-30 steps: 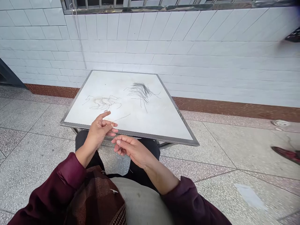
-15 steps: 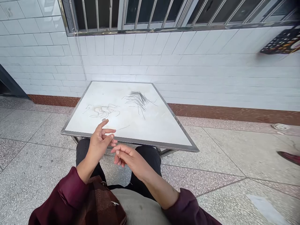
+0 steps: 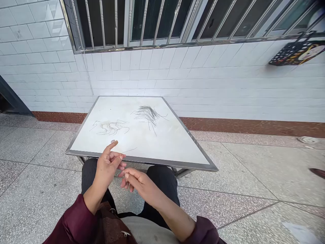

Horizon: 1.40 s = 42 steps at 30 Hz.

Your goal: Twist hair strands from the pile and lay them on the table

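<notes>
My left hand [image 3: 108, 167] is just over the near edge of the white table [image 3: 167, 152], its thumb pinched against bent fingers and its index finger stretched forward. One thin dark strand [image 3: 130, 149] runs out past these fingers over the tabletop. Close beside it, my right hand [image 3: 141, 184] is closed in a pinch, the fingertips of both hands nearly meeting. What lies between the fingertips is very fine, seemingly a strand like those on the table. A dense bunch of dark strands [image 3: 149, 116] lies at the table's far right, and looser curled strands [image 3: 111, 128] lie on its left.
A grey metal rim [image 3: 152, 162] borders the table, which stands by a white tiled wall [image 3: 215, 81]. Barred windows [image 3: 162, 20] are above. A patterned bag [image 3: 294, 54] hangs at right. A white scrap [image 3: 299, 232] lies on the speckled floor.
The view has tilted up slightly, so the table and hands sit lower in the picture. Both hands stay close together, still pinching. The strand end below my right hand shows less clearly.
</notes>
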Tool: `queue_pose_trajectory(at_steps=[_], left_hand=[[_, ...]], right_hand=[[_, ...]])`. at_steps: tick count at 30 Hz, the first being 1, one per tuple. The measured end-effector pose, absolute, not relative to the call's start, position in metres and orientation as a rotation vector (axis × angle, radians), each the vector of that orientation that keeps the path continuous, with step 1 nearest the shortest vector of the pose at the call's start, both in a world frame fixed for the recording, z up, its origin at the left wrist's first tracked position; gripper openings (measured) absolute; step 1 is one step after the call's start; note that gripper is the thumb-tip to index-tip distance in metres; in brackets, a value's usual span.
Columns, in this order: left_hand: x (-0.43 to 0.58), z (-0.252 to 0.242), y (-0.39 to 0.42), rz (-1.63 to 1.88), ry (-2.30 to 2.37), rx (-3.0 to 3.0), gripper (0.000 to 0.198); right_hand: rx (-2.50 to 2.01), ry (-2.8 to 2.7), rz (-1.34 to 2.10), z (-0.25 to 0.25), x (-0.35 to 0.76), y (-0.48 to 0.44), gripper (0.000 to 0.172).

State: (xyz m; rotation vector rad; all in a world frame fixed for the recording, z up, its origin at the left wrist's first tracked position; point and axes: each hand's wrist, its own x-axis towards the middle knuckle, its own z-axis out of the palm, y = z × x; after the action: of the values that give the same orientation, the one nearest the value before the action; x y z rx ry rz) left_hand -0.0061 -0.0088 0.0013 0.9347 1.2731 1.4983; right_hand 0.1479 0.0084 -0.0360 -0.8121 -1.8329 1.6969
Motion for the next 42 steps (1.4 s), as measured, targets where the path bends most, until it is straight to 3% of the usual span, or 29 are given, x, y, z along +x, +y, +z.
queue_pose_trajectory(at_steps=[6,9,19,32,36,42], left_hand=[[-0.006,-0.002,-0.015,1.488,1.259,1.009,0.067],[-0.003,-0.003,-0.019,1.442,1.174,1.053,0.064],[0.009,-0.001,-0.028,1.402,1.01,1.1,0.055],[0.011,-0.007,-0.034,1.271,1.285,1.678,0.051],[0.018,-0.01,-0.034,1.297,1.273,1.6,0.053],[0.02,-0.006,-0.033,1.356,1.004,1.172,0.07]], right_hand=[[-0.88,-1.976,0.493,-0.026,0.163,0.024,0.015],[-0.761,-2.089,0.237,-0.013,0.165,0.034,0.02],[-0.665,-2.164,0.164,-0.012,0.161,0.033,0.021],[-0.851,-2.114,0.217,-0.001,0.16,0.022,0.02],[-0.866,-2.152,0.193,0.002,0.164,0.022,0.02],[-0.671,-2.255,0.116,0.005,0.172,0.03,0.018]])
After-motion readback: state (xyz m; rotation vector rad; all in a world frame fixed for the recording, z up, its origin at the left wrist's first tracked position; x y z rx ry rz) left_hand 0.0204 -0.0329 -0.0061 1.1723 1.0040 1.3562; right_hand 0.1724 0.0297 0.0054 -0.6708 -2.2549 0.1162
